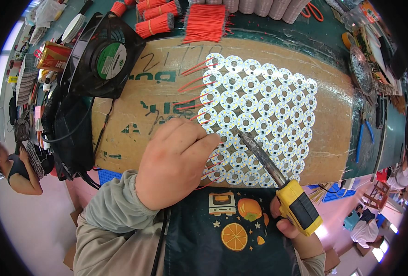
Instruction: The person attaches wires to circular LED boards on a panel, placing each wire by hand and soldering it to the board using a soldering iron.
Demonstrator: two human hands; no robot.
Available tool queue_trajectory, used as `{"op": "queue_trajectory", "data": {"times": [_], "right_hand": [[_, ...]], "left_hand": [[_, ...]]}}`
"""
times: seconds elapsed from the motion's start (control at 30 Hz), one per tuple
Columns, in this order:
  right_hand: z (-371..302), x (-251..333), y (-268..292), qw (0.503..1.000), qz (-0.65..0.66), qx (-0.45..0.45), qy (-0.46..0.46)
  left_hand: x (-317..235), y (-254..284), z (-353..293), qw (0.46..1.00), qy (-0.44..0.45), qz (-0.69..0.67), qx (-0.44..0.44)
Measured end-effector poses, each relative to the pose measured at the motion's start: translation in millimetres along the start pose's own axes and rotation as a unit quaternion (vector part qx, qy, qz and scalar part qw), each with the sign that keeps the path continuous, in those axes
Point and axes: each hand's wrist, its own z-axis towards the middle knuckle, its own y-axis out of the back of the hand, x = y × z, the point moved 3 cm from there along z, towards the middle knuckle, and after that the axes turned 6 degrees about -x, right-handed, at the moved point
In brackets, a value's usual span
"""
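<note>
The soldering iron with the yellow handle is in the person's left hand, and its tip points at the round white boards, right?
Not quite. The head view shows the soldering iron in the right hand. The left hand rests on the round white boards, and the tip does point at them.

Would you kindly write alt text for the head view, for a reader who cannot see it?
A person's right hand holds a yellow-handled soldering iron with its tip on a sheet of round white LED boards, while the left hand rests on the sheet's left edge among thin red wires. The sheet lies on cardboard, with a black fan and red wire bundles behind.
</note>
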Motion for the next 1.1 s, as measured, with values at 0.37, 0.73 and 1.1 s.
{"op": "queue_trajectory", "data": {"times": [0.37,0.73,1.1], "right_hand": [[17.9,12.1,-8.5,0.997,-0.037,0.019,0.069],[12.8,8.3,-6.9,0.995,-0.088,0.008,0.041],[23.3,18.2,-7.9,0.998,-0.018,0.037,0.037]], "left_hand": [[2.7,-10.4,-2.7,0.997,-0.048,0.054,-0.024],[2.5,-8.2,-3.0,0.996,-0.058,0.06,0.011],[2.6,-8.2,-1.4,0.997,-0.054,0.049,0.035]]}}
